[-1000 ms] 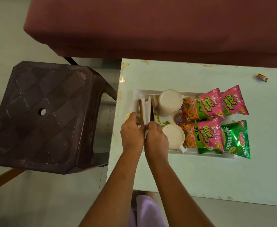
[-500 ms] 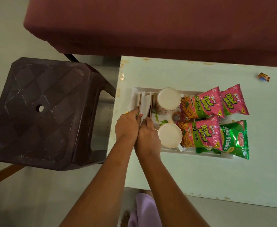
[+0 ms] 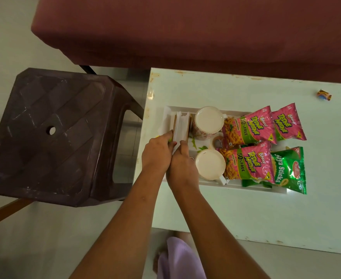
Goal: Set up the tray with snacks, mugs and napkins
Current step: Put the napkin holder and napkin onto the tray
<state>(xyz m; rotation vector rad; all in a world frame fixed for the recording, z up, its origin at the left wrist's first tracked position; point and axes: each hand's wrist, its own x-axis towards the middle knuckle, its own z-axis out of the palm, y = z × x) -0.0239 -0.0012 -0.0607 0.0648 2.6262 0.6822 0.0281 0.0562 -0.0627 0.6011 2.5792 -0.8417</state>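
A white tray (image 3: 234,183) lies on the pale table (image 3: 246,214). At its left end stands a wooden napkin holder with white napkins (image 3: 181,125) upright in it. My left hand (image 3: 156,152) grips the holder's left side and my right hand (image 3: 182,164) grips its right side. Two white mugs stand beside it, one at the back (image 3: 208,120) and one at the front (image 3: 210,164). Three pink snack packets (image 3: 252,127) (image 3: 286,122) (image 3: 250,163) and a green Soya Sticks packet (image 3: 288,170) fill the tray's right half.
A dark brown plastic stool (image 3: 51,133) stands left of the table. A maroon-covered bed or sofa (image 3: 185,31) runs along the far side. A small wrapped sweet (image 3: 324,95) lies on the table at the far right. My lilac clothing (image 3: 179,260) shows below.
Both hands have shifted slightly left and forward with the napkin holder, keeping their grip on its two sides. The mugs and packets have stayed put.
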